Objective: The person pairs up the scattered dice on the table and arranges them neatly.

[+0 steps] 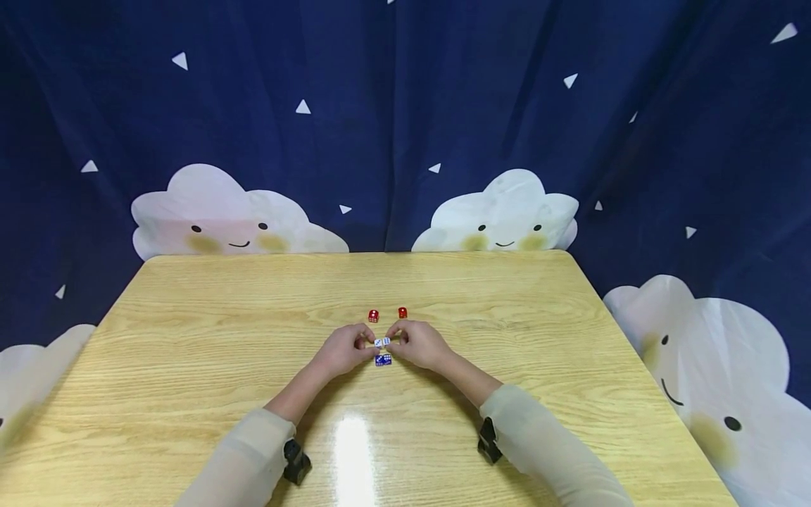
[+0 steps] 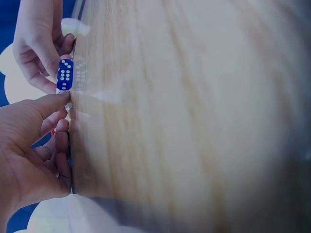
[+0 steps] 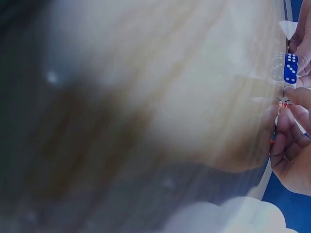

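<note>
Looks to me like the step in hand is squaring up the left white die (image 1: 378, 343) and the right white die (image 1: 386, 341) side by side, just beyond the blue dice (image 1: 380, 360), which already sit next to each other. Left hand (image 1: 342, 350) has its die pinched between thumb and forefinger, right hand (image 1: 421, 343) has the other one the same way; can't tell if the two whites actually touch. Next move, I'd say, calls for a gentle, even nudge inward, then letting go without a thumb clipping the blue dice. The left red die (image 1: 374, 317) and right red die (image 1: 402, 312) lie farther beyond the blue dice, apart from each other. They're all little cubes; the blue dice look like shiny plastic, rounded corners, round white pips. The tabletop (image 1: 222, 352) around the blue dice is pale yellowish woodgrain, slick enough to mirror them, so dice probably slide easily. Way beyond the blue dice hangs a navy curtain (image 1: 393, 105), softly folded, with white triangles and puffy smiling clouds.
</note>
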The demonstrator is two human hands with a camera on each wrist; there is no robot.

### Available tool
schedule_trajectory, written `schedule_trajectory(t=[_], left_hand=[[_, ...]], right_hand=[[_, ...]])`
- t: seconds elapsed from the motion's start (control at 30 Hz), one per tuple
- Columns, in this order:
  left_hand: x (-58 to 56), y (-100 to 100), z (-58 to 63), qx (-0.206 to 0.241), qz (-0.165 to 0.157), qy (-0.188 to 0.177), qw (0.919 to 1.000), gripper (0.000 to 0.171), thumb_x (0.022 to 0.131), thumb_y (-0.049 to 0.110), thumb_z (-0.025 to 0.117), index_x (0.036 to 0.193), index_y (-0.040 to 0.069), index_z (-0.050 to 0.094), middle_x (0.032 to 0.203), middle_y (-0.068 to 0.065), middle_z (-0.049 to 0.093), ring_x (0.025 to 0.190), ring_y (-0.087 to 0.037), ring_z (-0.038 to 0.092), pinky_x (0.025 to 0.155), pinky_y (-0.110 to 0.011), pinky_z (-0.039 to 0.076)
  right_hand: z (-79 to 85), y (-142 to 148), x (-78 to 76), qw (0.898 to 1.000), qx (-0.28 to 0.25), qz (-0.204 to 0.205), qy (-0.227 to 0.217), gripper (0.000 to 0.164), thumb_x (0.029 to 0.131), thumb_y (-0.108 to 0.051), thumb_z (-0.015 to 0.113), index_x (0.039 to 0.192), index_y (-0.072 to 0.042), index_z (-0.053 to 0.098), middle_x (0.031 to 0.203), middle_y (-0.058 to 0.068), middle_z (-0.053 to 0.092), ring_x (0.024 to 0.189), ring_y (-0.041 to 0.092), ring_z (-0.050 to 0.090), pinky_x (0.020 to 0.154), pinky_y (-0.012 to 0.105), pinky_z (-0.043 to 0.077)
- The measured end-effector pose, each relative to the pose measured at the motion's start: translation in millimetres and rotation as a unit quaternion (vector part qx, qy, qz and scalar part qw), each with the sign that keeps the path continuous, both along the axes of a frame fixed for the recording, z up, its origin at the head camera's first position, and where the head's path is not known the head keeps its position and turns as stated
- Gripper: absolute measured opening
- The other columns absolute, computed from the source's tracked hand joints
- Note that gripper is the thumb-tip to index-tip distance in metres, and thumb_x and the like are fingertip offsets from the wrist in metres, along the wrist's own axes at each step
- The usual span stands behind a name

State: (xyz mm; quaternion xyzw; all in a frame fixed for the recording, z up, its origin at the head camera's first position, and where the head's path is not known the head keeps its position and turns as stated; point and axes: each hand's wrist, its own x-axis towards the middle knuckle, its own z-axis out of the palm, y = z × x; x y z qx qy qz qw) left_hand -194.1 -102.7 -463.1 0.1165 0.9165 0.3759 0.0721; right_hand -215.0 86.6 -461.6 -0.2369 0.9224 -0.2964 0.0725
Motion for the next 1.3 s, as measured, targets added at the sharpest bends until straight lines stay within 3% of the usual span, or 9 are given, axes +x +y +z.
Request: schedule_trajectory(t=[0.57, 0.87, 1.03, 1.3], left_hand=[[0.8, -1, 1.2, 0.002, 0.007, -0.010, 0.9999, 0.019, 0.081, 0.022, 0.072, 0.092, 0.010, 0.064, 0.067, 0.000, 0.052, 0.057, -0.011, 0.042, 0.052, -0.022, 0.034], [-0.3, -7, -0.1, 0.051, 0.008, -0.023, 0.9984, 0.014, 0.083, 0.017, 0.070, 0.094, 0.008, 0.065, 0.068, 0.000, 0.054, 0.057, -0.010, 0.043, 0.051, -0.020, 0.035], [-3.3, -13, 2.9, 0.074, 0.023, -0.020, 0.9968, 0.013, 0.086, 0.015, 0.067, 0.095, 0.006, 0.064, 0.069, -0.001, 0.054, 0.057, -0.010, 0.046, 0.051, -0.020, 0.037], [-16.3, -21, 3.4, 0.044, 0.073, 0.020, 0.9961, 0.015, 0.086, 0.016, 0.066, 0.096, 0.005, 0.064, 0.084, -0.005, 0.059, 0.074, -0.015, 0.053, 0.065, -0.026, 0.043]], right_hand=[[-1.6, -3, -1.5, 1.000, 0.012, -0.001, -0.012, 0.019, 0.085, -0.026, 0.068, 0.100, -0.014, 0.066, 0.062, -0.007, 0.051, 0.053, 0.005, 0.042, 0.048, 0.018, 0.033], [-1.3, -3, -1.3, 1.000, 0.007, -0.001, -0.005, 0.018, 0.083, -0.024, 0.070, 0.098, -0.013, 0.066, 0.062, -0.006, 0.051, 0.052, 0.005, 0.042, 0.047, 0.018, 0.032], [-2.5, -3, -1.5, 1.000, 0.006, 0.000, -0.001, 0.019, 0.083, -0.024, 0.070, 0.098, -0.013, 0.066, 0.061, -0.006, 0.051, 0.052, 0.005, 0.041, 0.047, 0.018, 0.032], [-2.3, -3, -1.3, 1.000, 0.007, -0.004, -0.009, 0.019, 0.084, -0.025, 0.069, 0.099, -0.014, 0.067, 0.062, -0.007, 0.051, 0.051, 0.005, 0.042, 0.048, 0.018, 0.032]])
